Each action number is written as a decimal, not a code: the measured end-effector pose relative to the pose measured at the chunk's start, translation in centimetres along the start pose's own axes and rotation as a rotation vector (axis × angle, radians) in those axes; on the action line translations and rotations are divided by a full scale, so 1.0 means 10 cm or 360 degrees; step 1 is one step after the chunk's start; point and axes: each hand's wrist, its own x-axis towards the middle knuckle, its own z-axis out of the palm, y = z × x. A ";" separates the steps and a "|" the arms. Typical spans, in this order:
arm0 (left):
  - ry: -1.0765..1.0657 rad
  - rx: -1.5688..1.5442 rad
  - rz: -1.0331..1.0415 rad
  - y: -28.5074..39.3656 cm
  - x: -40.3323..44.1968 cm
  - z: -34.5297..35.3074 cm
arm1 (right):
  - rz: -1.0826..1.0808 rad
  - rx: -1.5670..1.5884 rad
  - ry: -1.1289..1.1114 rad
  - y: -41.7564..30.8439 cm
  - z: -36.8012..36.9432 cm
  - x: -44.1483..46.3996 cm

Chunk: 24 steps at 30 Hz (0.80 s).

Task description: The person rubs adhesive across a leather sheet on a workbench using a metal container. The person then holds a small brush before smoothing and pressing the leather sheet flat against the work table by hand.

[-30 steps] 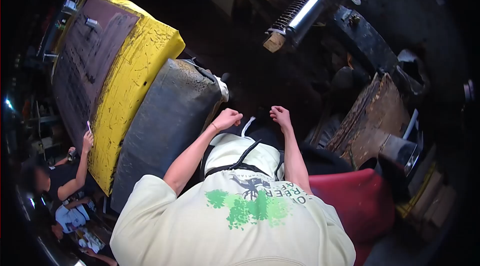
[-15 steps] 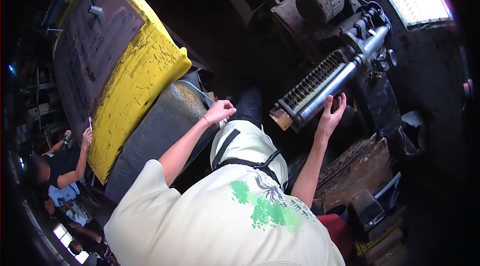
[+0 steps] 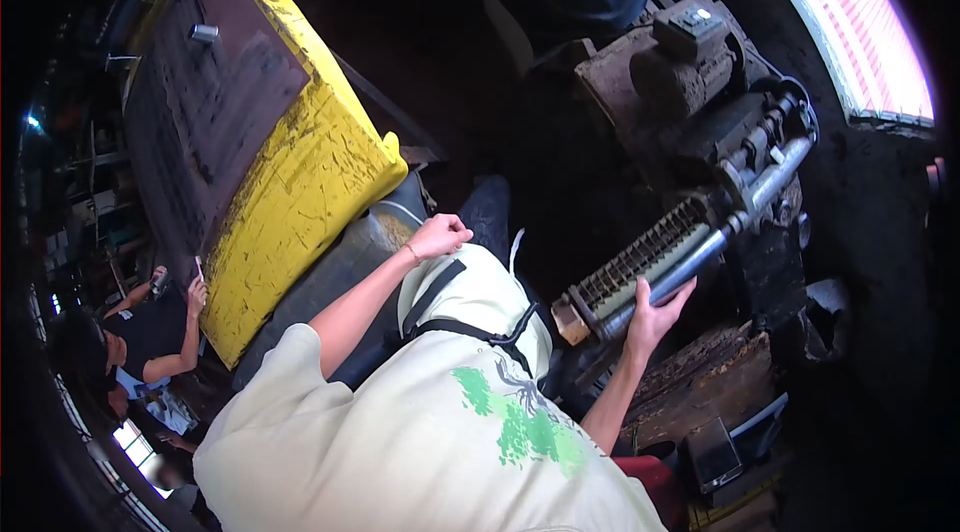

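Observation:
My left hand is closed, its fingertips pressed together, just above the thigh of my light trousers. Whatever those fingers may hold is hidden. My right hand reaches to the steel tube on the machine. Its thumb lies over the tube and the other fingers stretch apart along the lower side, seemingly touching it. Beside the tube runs a coil spring around a rod. A wooden block sits at the near end of this assembly.
A motor sits on the machine's far end. To the left stands a large yellow metal panel with a silver can on its dark face. A person works there. Rough wooden boards lie below my right arm.
My right hand has come up against the steel tube, its thumb now over it. The left hand stays closed near my thigh. The whole view has shifted a little.

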 end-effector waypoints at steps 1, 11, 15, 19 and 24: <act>-0.0048 0.0044 -0.0025 0.13 0.08 -0.11 | 0.0022 -0.0050 0.0010 0.04 -0.02 0.01; -0.0284 -0.0066 -0.0291 0.84 0.95 -1.14 | 0.0156 -0.0725 -0.0122 -0.06 -0.11 0.08; -0.0136 -0.0346 -0.0284 0.83 1.23 -1.42 | 0.0384 -0.0997 -0.0213 -0.18 -0.13 0.10; -0.0068 -0.0496 -0.0316 1.04 1.36 -1.77 | 0.0805 -0.1695 -0.0626 -0.59 -0.14 0.38; 0.0102 -0.0663 -0.0247 1.03 1.66 -2.21 | 0.0707 -0.1911 -0.1320 -1.75 1.26 1.69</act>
